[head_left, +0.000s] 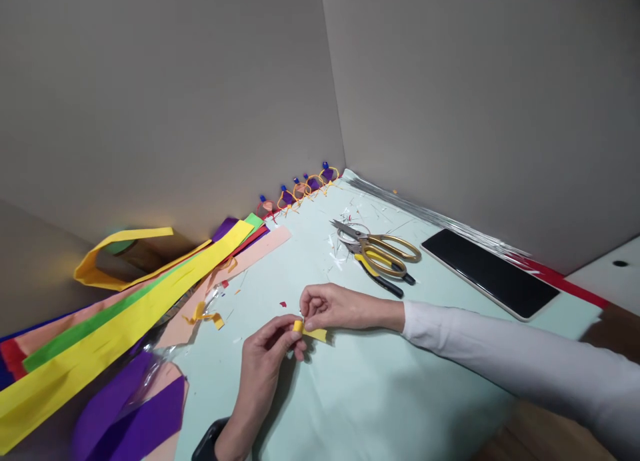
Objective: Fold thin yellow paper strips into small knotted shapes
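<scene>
A small yellow paper strip (317,334) is rolled at one end and its loose tail points right. My left hand (270,351) pinches the rolled end between thumb and fingers. Right beside it, the fingertips of my right hand (327,306) are closed at the roll's edge, touching the strip. A tiny shiny bit shows at those fingertips, too small to name. Just beyond the hands lies a small red scrap (283,304).
Scissors (385,248) lie over yellow-and-black pliers (380,274), with wire bits around. A phone (490,271) and silver wires (440,214) lie right. Colored paper strips (150,301) and purple paper (135,408) fill the left. Small yellow-looped ornaments (300,189) line the far edge.
</scene>
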`<action>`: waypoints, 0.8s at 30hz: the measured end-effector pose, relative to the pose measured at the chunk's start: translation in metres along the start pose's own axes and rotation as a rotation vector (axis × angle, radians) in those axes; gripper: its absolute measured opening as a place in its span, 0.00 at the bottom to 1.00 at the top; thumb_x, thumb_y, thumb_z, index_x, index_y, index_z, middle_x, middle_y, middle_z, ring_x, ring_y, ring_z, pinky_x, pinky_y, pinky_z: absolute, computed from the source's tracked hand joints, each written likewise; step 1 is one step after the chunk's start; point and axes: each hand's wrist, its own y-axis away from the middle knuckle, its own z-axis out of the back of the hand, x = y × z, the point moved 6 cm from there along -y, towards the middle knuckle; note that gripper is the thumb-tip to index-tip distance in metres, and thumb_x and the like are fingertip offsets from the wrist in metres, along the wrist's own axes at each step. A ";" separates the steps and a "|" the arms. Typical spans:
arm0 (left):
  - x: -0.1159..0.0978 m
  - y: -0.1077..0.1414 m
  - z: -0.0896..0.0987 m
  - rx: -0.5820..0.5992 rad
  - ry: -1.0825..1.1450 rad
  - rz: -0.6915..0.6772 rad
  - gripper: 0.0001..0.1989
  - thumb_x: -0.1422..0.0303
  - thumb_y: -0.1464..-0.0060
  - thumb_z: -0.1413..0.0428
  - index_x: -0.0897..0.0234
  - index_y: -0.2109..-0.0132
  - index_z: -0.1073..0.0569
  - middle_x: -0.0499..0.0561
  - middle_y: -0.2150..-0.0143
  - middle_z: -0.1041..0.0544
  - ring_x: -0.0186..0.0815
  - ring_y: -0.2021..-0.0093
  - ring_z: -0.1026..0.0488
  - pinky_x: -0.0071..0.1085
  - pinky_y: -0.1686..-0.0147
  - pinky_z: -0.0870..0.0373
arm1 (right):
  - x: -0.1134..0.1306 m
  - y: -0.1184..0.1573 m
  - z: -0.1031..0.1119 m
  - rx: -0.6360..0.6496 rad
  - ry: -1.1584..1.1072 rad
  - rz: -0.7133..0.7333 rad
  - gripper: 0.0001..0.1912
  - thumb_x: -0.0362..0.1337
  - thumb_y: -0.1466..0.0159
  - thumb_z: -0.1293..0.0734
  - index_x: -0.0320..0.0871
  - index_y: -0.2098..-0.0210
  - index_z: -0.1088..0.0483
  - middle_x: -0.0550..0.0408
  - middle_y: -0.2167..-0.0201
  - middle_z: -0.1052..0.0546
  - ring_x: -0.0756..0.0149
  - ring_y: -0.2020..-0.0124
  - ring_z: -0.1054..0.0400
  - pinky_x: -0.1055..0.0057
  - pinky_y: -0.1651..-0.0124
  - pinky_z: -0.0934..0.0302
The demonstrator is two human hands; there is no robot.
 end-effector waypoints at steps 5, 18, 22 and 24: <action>-0.001 0.000 -0.003 0.002 0.013 0.006 0.09 0.65 0.49 0.37 0.65 0.62 0.21 0.47 0.77 0.23 0.32 0.77 0.29 0.29 0.69 0.30 | 0.011 0.014 0.001 -0.029 0.114 0.040 0.07 0.34 0.41 0.31 0.41 0.63 0.33 0.61 0.72 0.28 0.72 0.71 0.34 0.77 0.68 0.42; 0.006 -0.003 -0.001 -0.030 0.101 0.048 0.10 0.65 0.50 0.37 0.66 0.62 0.21 0.48 0.78 0.23 0.31 0.77 0.30 0.29 0.68 0.30 | 0.058 0.028 0.101 -0.483 1.406 -0.173 0.14 0.32 0.30 0.44 0.38 0.61 0.27 0.44 0.61 0.23 0.59 0.60 0.30 0.67 0.60 0.45; 0.005 -0.002 -0.002 -0.007 0.101 0.062 0.09 0.66 0.49 0.37 0.66 0.62 0.21 0.48 0.78 0.24 0.32 0.77 0.30 0.30 0.67 0.31 | 0.040 0.017 0.112 -0.502 1.522 -0.274 0.13 0.26 0.34 0.43 0.34 0.63 0.26 0.36 0.60 0.24 0.50 0.54 0.33 0.60 0.54 0.47; 0.006 -0.003 -0.002 -0.002 0.104 0.069 0.09 0.66 0.49 0.37 0.66 0.62 0.22 0.47 0.78 0.24 0.32 0.77 0.30 0.31 0.67 0.31 | 0.035 0.013 0.113 -0.497 1.550 -0.302 0.14 0.23 0.36 0.43 0.34 0.65 0.26 0.36 0.62 0.24 0.49 0.53 0.33 0.59 0.52 0.48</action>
